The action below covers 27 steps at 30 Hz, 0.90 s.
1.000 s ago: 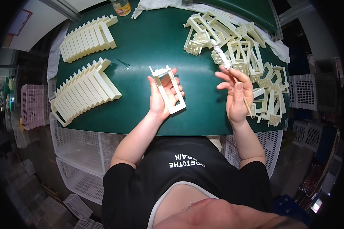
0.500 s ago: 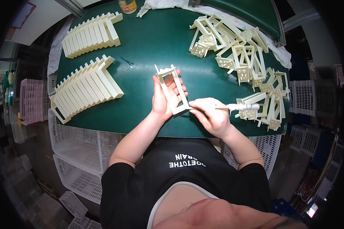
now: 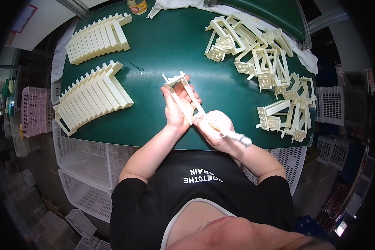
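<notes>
My left hand (image 3: pixel 175 109) is closed around a cream plastic rectangular frame (image 3: pixel 192 96), which lies tilted across the palm with its pronged end pointing away from me. At the frame's near end, my right hand (image 3: pixel 214 125) grips a slim tool with a white-wrapped handle (image 3: pixel 237 138), held like a pen. The handle sticks out behind the hand toward the lower right. Fingers hide the tool's tip, so its kind cannot be made out. Both hands are above the green tabletop (image 3: pixel 154 129), close to its front edge.
Two neat rows of cream frames, a far row (image 3: pixel 98 39) and a near row (image 3: pixel 93 91), stand on the left. A loose heap of similar frames (image 3: pixel 264 62) covers the right side. A jar (image 3: pixel 137 6) stands at the back; white crates (image 3: pixel 85 158) sit below the table.
My right hand has moved left and slightly nearer along the frame's near end, and the tool's handle has swung downward. The frame has turned slightly in my left hand.
</notes>
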Tool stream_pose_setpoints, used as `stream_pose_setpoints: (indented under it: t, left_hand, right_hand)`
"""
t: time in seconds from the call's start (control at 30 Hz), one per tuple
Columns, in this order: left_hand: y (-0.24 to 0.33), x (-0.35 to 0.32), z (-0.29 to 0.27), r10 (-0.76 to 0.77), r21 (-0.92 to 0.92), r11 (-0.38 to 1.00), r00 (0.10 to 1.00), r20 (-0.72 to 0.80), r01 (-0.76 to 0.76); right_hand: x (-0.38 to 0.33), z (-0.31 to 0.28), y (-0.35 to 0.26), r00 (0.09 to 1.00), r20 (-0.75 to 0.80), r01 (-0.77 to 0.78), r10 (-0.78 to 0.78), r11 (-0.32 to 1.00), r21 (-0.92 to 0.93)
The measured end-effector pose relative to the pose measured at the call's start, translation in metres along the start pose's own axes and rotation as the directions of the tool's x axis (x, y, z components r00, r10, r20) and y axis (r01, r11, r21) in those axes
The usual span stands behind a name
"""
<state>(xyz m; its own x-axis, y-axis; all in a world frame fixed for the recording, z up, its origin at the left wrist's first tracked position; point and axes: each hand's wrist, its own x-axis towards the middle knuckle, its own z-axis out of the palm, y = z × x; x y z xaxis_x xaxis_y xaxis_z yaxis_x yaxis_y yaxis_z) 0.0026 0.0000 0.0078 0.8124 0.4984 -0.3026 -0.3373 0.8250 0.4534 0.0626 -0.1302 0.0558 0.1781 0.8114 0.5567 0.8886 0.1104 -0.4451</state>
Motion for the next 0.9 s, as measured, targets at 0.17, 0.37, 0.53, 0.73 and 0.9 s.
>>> stream_pose_setpoints:
  t: [0.17, 0.37, 0.53, 0.73, 0.9]
  left_hand:
    - [-0.003, -0.003, 0.003, 0.044, -0.014, 0.999, 0.998, -0.047, -0.044]
    - [-0.003, -0.003, 0.001, 0.063, -0.015, 0.998, 0.997, -0.039, -0.064]
    - [-0.006, -0.006, 0.001, 0.041, -0.009, 0.999, 0.999, -0.036, -0.041]
    - [-0.006, -0.006, 0.001, 0.073, -0.048, 0.996, 0.996, -0.058, -0.076]
    - [-0.008, -0.006, -0.002, 0.11, -0.076, 0.991, 0.993, -0.037, -0.113]
  right_hand:
    - [-0.002, 0.006, 0.002, 0.997, -0.074, 0.032, -0.032, 0.999, -0.008]
    - [0.001, 0.008, 0.0, 0.996, -0.088, -0.004, 0.004, 1.0, 0.002]
    - [-0.004, 0.008, -0.001, 0.996, -0.084, -0.023, 0.025, 1.0, 0.015]
    - [-0.007, 0.005, -0.007, 0.994, -0.069, -0.086, 0.085, 0.996, -0.005]
    - [-0.01, 0.003, -0.011, 0.99, -0.043, -0.131, 0.131, 0.991, -0.019]
